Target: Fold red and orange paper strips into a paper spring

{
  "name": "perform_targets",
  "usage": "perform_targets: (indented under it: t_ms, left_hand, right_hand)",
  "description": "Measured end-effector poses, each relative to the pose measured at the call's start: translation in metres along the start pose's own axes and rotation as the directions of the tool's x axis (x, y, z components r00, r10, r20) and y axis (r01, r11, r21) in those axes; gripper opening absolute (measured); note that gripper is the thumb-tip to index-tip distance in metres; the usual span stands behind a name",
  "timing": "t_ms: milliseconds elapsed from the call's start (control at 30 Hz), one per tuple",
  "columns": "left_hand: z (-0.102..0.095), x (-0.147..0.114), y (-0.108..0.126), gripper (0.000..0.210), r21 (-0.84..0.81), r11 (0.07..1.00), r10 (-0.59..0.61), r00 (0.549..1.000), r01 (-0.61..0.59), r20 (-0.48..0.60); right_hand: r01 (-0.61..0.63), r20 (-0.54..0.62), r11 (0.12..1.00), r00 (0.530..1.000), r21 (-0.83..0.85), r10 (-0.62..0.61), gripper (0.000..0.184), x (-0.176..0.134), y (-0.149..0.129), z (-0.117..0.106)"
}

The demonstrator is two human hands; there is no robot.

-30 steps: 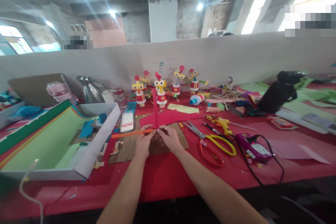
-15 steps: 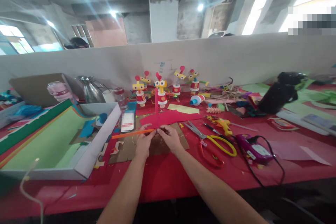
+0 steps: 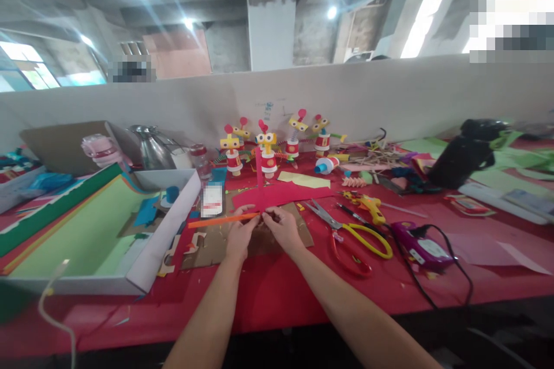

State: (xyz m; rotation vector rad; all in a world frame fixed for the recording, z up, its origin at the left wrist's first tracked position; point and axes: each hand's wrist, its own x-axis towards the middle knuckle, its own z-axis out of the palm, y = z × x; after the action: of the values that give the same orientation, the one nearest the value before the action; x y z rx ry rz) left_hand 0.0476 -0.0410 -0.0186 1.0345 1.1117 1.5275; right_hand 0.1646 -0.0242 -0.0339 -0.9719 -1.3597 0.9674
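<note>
An orange paper strip reaches out to the left from my left hand, whose fingers are closed on it near its right end. From the same spot a red paper strip points away from me, roughly at a right angle to the orange one. My right hand pinches at the place where the two strips meet, its thumb and fingertips close against my left fingertips. The join itself is mostly covered by the fingers. Both hands are above a piece of brown cardboard.
Scissors with red and yellow handles and a yellow glue gun lie to the right, beside a purple corded box. A white box of coloured paper stands left. Several paper-cup figures stand behind red paper.
The view has shifted very slightly. Both hands stay together at the join of the strips, with hardly any change in their grip.
</note>
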Motion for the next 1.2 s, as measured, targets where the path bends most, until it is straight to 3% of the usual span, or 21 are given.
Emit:
perform_targets:
  t_ms: [533,767,967,1100,1200]
  left_hand:
    - [-0.004,0.004,-0.009,0.048,-0.011,1.0,0.008,0.999,-0.008,-0.037]
    - [0.0,0.007,-0.006,0.048,-0.235,0.968,-0.064,0.992,0.09,0.113]
    - [0.001,0.007,-0.009,0.031,-0.291,0.947,-0.107,0.989,0.134,0.107]
    - [-0.001,0.008,-0.013,0.03,-0.269,0.958,-0.102,0.995,0.104,0.023]
    - [-0.002,0.01,-0.013,0.033,-0.25,0.961,-0.111,0.993,0.117,0.04]
  right_hand:
    - [-0.075,0.04,0.98,0.997,0.183,0.069,0.021,-0.001,0.003,0.004]
    - [-0.167,0.036,0.927,0.986,0.335,0.164,0.021,0.003,0.0,0.0]
    - [-0.196,0.076,0.907,0.981,0.372,0.18,0.022,0.004,-0.001,-0.001]
    - [-0.182,0.07,0.916,0.983,0.358,0.168,0.02,0.004,0.001,0.0]
    - [-0.159,0.075,0.916,0.987,0.367,0.141,0.017,0.003,0.002,0.0]
